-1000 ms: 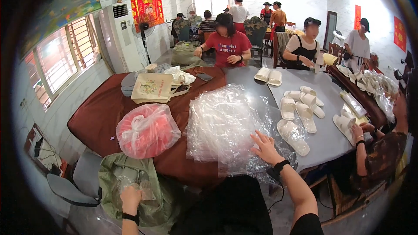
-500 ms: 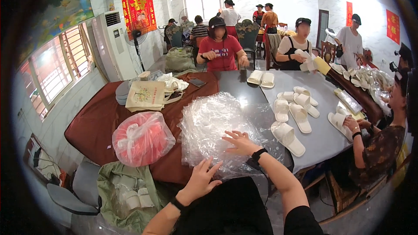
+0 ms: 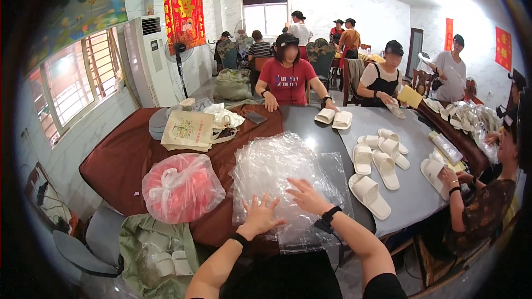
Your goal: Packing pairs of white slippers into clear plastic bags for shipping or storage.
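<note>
2 hands now on the stack of clear plastic bags at my table edge: my left hand has come up from the sack below, fingers spread flat, gripping nothing. My right hand presses open-palmed too. I judge they're flattening it, red bag just beside.

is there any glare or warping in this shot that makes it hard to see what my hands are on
Head view: daylight glints off the clear plastic bags under the left hand and right hand; the grey table shines too; edges bow and darken toward the rim.
</note>
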Demonstrator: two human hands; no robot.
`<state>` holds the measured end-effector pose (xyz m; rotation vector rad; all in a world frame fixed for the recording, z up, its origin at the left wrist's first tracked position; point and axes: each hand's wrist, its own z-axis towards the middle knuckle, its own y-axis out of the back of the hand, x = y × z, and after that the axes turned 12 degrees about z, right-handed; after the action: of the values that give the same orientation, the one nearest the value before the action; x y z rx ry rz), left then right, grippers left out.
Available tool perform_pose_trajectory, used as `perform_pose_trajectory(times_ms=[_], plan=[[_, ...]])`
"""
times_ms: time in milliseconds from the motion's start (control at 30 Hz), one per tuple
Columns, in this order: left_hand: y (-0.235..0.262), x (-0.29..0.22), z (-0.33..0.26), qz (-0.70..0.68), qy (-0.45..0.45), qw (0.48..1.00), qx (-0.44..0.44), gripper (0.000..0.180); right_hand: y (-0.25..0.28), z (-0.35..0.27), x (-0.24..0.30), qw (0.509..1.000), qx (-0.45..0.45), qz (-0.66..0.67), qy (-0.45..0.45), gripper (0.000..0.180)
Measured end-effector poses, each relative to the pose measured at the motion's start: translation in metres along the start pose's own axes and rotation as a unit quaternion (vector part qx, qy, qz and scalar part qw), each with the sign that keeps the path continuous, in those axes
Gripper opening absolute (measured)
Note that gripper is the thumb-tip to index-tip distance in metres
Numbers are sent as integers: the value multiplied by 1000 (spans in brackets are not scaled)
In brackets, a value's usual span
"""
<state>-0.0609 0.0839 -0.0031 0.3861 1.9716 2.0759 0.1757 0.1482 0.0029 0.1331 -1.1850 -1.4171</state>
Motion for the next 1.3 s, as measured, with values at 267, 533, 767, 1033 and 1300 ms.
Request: perform_pose_trajectory(times_ms=[267,533,767,1033,1300], plan=[[-33,6,16,-124,-58,985,-107,83,4,6,-12,906,-73,-271,-316,64],[10,-5,6,-26,-106,991,-74,66,3,29,-47,973,13,-130,-192,62],[-25,-8,15,16,-230,971,-56,50,2,19,-52,970,-42,-184,-151,59],[2,-22,-4,48,-143,988,-32,102,46,-72,7,962,-130,-168,-170,52],[-4,-25,2,41,-161,985,-48,99,96,-176,11,931,-252,-128,-231,40]])
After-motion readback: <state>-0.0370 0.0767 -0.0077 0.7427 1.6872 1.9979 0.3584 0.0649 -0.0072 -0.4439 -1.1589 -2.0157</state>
